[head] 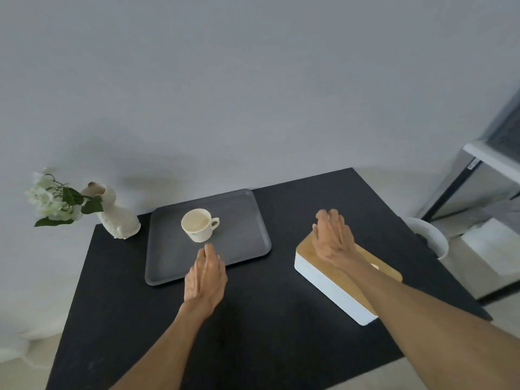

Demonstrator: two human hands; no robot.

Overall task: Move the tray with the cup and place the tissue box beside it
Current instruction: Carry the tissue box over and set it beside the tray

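Note:
A grey tray (242, 220) lies on the black table (253, 333), toward its far left. A cream cup (198, 224) stands upright on the tray, handle to the right. My left hand (205, 277) hovers over the tray's near edge, fingers extended and holding nothing. To the right lies a white tissue box (332, 288) with a wooden lid, set at an angle. My right hand (333, 237) is stretched above the box's far end, fingers extended, gripping nothing. The forearm hides much of the lid.
A cream vase (118, 218) with white flowers stands at the table's far left corner by the wall. A white bin (433, 237) sits on the floor off the right edge, with a metal shelf unit (478, 178) behind it.

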